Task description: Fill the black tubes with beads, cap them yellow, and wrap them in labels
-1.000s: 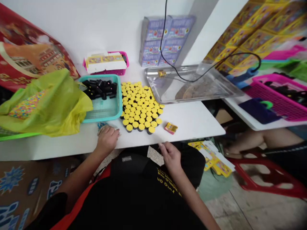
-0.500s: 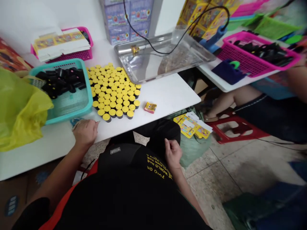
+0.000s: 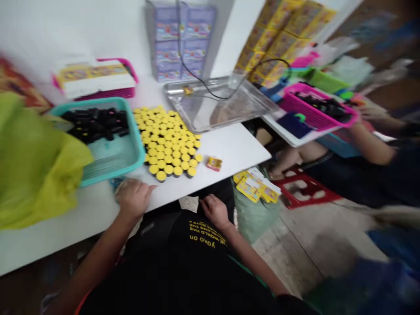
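Note:
My left hand (image 3: 133,199) lies flat on the white table (image 3: 210,151) near its front edge, over a small blue-patterned piece (image 3: 116,186). Whether it grips that piece is hidden. My right hand (image 3: 215,211) hangs loosely just below the table edge above my black shirt, holding nothing visible. Beyond my hands, a tight cluster of black pots with yellow lids (image 3: 166,142) stands on the table. A small yellow box (image 3: 214,163) lies to its right.
A teal basket (image 3: 98,148) of black pieces and a yellow plastic bag (image 3: 33,166) are on the left. A steel tray (image 3: 213,105) and stacked purple boxes (image 3: 180,43) stand behind. A co-worker's arm (image 3: 370,144) reaches near a pink basket (image 3: 316,107) on the right.
The view has swung and tilted, shifting the table. My right hand has moved closer to the table edge. My left hand stays on the same spot.

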Tool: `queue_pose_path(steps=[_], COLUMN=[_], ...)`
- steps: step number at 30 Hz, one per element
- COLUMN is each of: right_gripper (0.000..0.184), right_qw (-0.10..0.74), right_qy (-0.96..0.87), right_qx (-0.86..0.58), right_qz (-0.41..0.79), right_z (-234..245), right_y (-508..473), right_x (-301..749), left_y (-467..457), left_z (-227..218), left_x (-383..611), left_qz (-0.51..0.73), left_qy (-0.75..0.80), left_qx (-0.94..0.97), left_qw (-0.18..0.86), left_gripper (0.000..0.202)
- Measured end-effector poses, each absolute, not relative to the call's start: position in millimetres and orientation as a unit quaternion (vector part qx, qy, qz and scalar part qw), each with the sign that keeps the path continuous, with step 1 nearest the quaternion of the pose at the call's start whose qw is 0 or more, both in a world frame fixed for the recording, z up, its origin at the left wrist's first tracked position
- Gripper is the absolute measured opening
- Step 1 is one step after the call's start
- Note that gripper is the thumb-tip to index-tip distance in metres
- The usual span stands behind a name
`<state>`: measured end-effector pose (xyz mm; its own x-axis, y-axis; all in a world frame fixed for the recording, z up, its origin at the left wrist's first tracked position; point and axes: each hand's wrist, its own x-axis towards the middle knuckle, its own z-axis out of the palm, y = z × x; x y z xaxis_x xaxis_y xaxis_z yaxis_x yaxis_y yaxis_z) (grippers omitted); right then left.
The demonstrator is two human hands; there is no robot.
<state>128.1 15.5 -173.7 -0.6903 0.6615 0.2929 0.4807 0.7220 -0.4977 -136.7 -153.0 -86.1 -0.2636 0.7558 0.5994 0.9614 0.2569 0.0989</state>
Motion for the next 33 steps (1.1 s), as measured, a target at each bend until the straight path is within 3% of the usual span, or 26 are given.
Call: queue_pose_path(steps=[6,12,17,25,29,33], right_gripper=[0.048,0.048,0.052,0.035,0.032,0.046], right_qw=[0.229,0.196,0.182,0.349,0.382,0.268], right_qy=[-0.922,-0.917,-0.917,-0.818,-0.791,-0.863], right_qx=[-0.23,-0.21,-0.204,-0.365,-0.407,-0.361], right_qz=[0.211,0.277,0.291,0.275,0.251,0.232], right_z=[-178.7,-191.4,-182.3,-119.8,-91.9,-76.7], right_y=[28.8,30.6,22.8,46.9,92.8,134.3], right_x=[102.0,90.7,101.7,157.3,139.0,98.4], left_y=[-177.3,-203.4,-204.4,-202.8,-160.8,-105.9], left_z=[-81.8,-96.9,-110.4,-70.2,-48.0,-39.7], left_x=[-130.1,-127.1,-133.7,-114.0,-88.2,-61.2], left_qz=[-0.319,-0.215,-0.256,-0.262,-0.371,-0.384], left_qy=[-0.782,-0.863,-0.812,-0.825,-0.745,-0.657], left_qx=[-0.47,-0.431,-0.48,-0.407,-0.526,-0.649], left_qw=[0.257,0.15,0.213,0.291,0.174,0.018], left_gripper=[0.021,0.034,0.032,0.029,0.011,0.02])
